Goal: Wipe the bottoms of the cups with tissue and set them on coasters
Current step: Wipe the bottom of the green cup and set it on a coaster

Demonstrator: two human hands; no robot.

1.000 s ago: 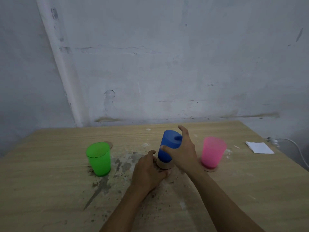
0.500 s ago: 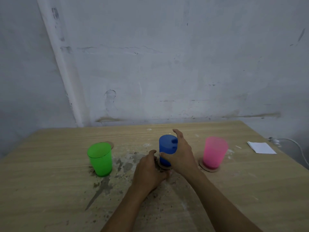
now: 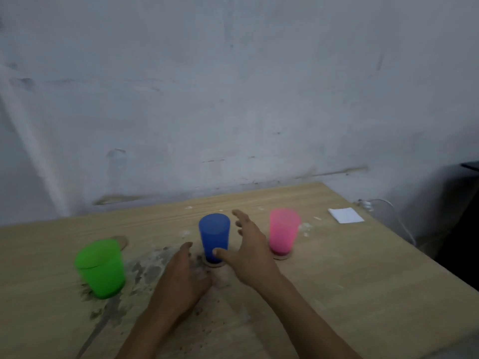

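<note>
- Blue cup (image 3: 214, 235) stood upright on a round coaster (image 3: 214, 264), mid-table, between the two hands.
- Right hand (image 3: 250, 251) was spread, fingers straight, just right of blue cup; thumb tip lay in front of the cup's lower wall, contact hard to tell w/ blur. Not holding it.
- Left hand (image 3: 182, 277) sat low on the table (image 3: 337, 281) just left-front of the coaster, fingers bent down toward the surface near it; couldn't tell if it gripped anything.
- Pink cup (image 3: 283, 230) upright on its own coaster (image 3: 283, 256), right of the right hand.
- Green cup (image 3: 100, 268) upright at left, on dirty patch (image 3: 145, 272), w/ a third coaster (image 3: 122, 240) bare just behind it.
- Folded white tissue (image 3: 346, 215) lay far right, well apart from cups.
</note>
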